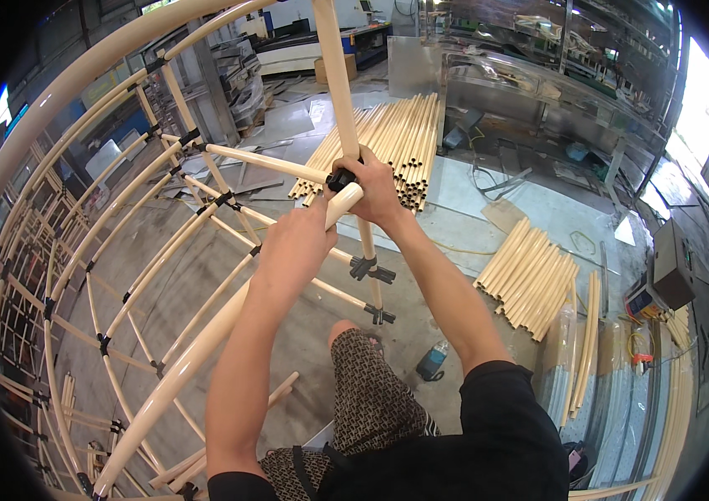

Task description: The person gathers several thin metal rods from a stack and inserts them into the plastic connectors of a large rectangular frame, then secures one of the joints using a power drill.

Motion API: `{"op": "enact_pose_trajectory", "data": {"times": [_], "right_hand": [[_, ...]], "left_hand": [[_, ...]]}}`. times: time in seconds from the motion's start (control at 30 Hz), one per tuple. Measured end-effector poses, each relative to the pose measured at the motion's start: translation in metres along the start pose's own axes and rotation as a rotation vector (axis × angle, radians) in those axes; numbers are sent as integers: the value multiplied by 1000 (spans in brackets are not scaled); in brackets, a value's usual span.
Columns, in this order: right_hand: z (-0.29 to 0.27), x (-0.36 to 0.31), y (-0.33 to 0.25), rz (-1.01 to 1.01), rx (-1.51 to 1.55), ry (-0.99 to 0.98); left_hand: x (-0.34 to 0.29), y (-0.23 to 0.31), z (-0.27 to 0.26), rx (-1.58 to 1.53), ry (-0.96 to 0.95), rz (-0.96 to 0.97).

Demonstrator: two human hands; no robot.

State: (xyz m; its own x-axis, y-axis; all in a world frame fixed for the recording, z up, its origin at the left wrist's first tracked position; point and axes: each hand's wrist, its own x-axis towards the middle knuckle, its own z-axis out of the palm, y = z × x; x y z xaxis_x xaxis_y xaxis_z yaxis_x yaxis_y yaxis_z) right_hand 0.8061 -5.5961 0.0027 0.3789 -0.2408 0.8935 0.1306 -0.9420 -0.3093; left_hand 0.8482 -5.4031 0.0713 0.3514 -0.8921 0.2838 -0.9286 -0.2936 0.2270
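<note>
My left hand [294,246] is wrapped round a long cream pipe [179,380] that rises from the lower left to an open end just in front of my right hand. My right hand [375,188] closes round a black pipe joint [340,179] on a cream upright pipe [336,75]. The pipe's end lies close to the joint; whether it sits in it I cannot tell. A horizontal cream pipe [267,159] meets this joint from the left. Lower on the same upright, a black joint [363,269] faces outward, and another black joint [379,316] sits below it.
A frame of cream pipes [133,217] with black joints fills the left. Bundled pipes [404,125] lie ahead, with a shorter pile [529,280] at right. A bottle [433,361] stands on the floor by my leg. Metal racks [529,75] stand behind.
</note>
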Motion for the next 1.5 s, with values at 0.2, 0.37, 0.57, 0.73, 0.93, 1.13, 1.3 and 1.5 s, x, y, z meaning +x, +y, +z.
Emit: {"op": "enact_pose_trajectory", "data": {"times": [0.2,0.37,0.57,0.73,0.93,1.13,1.3,1.5], "right_hand": [[-4,2,0,-25,80,-12],[-10,1,4,-13,69,-77],[-17,5,4,9,75,-197],[-17,5,8,41,109,-205],[-35,6,15,264,619,-438],[-27,13,50,565,1140,-510],[-21,10,54,553,1028,-532],[-19,11,39,599,914,-500]], "left_hand": [[1,-2,1,7,-24,-1],[2,0,-3,22,-47,-20],[4,-13,2,-17,-58,-63],[16,-29,6,-57,-25,-9],[13,-24,1,14,-35,-69],[5,-16,3,226,38,-48],[-11,-12,13,297,138,-69],[-2,-24,10,294,159,-75]]}}
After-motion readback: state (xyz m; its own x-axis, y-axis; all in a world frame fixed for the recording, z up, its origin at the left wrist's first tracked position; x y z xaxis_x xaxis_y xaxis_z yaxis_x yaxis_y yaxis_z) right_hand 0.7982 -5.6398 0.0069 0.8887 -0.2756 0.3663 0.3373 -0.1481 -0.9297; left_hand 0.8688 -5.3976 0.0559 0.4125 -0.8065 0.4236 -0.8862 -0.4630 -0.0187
